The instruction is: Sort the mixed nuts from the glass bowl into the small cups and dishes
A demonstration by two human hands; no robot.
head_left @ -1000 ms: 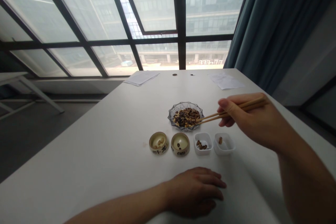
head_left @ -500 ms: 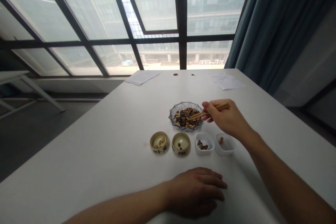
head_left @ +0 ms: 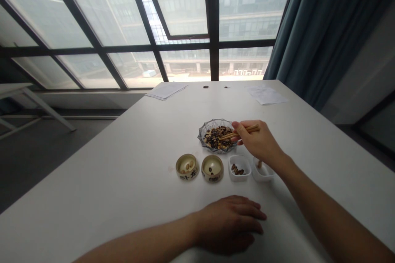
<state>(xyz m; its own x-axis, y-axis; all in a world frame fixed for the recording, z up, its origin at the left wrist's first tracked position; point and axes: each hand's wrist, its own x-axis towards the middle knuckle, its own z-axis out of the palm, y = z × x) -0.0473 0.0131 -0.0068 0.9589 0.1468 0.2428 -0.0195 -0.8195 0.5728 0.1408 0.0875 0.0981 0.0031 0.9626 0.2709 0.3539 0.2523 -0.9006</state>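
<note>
My right hand (head_left: 254,137) grips a pair of wooden chopsticks (head_left: 230,135), their tips down among the mixed seeds and nuts (head_left: 216,136) in a clear glass bowl (head_left: 200,141). Whether the tips pinch a piece is too small to tell. My left hand (head_left: 230,225) lies flat on the table, fingers apart, holding nothing. Between the hands stands a row of small dishes: a round ceramic bowl (head_left: 178,168) with pale nuts, another ceramic bowl (head_left: 221,168) with a few dark seeds, a white square cup (head_left: 239,178) with several brown pieces, and a second white cup (head_left: 262,177), partly behind my right wrist.
The white table (head_left: 138,152) runs toward the windows. Sheets of paper (head_left: 166,89) lie at its far left, and more paper (head_left: 268,94) at its far right. A dark blue curtain (head_left: 314,28) hangs at the right. Another table (head_left: 18,88) stands at the left.
My right hand has moved left with the chopsticks, their tips now deeper over the middle of the glass bowl. The left hand stays put.
</note>
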